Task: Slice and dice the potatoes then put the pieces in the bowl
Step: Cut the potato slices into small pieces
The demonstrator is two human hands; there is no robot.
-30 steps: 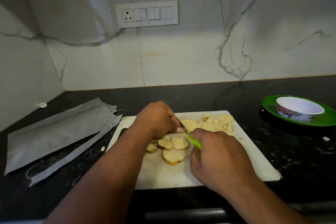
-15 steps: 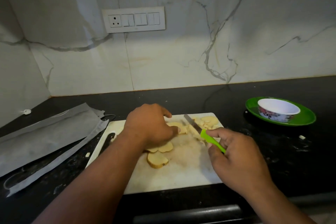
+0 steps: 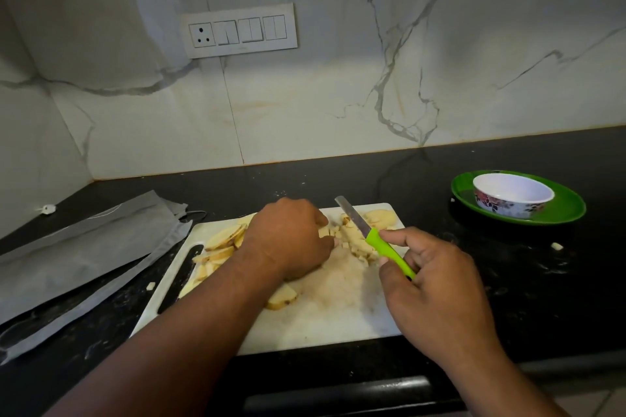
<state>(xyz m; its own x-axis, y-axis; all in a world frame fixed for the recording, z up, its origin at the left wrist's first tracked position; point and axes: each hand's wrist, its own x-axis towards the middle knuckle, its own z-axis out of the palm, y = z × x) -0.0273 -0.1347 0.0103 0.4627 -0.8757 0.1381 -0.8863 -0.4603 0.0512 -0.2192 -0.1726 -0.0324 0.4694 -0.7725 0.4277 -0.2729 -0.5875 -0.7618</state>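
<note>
The right hand (image 3: 437,288) is gripping a knife (image 3: 372,237) by its bright green handle, fingers curled round it, with the steel blade angling up and away toward the far edge of the white cutting board (image 3: 338,318) and lying over a heap of diced potato (image 3: 355,240). The dice are showing as small pale yellow cubes, loosely piled near the board's far right corner, with a few larger uncut pieces (image 3: 381,217) sitting just beyond them. The left hand (image 3: 288,240) is resting knuckles up on the board beside the dice, its fingers curled down toward the potato; whether they are pinching a piece or only pressing on it cannot be told, because the back of the hand is hiding the fingertips. To its left, potato slices (image 3: 223,244) are lying fanned and overlapping, cream inside with brown skin at the rims, and one more slice (image 3: 281,300) is lying partly under the forearm. The board is sitting on a black countertop (image 3: 508,298) speckled with small scraps. A grey bag (image 3: 84,254) is lying flat just left of the board. Well to the right, a white bowl (image 3: 513,195) with a floral outer wall is standing on a green plate (image 3: 562,210); no potato is showing in what can be seen of its pale inside.
</note>
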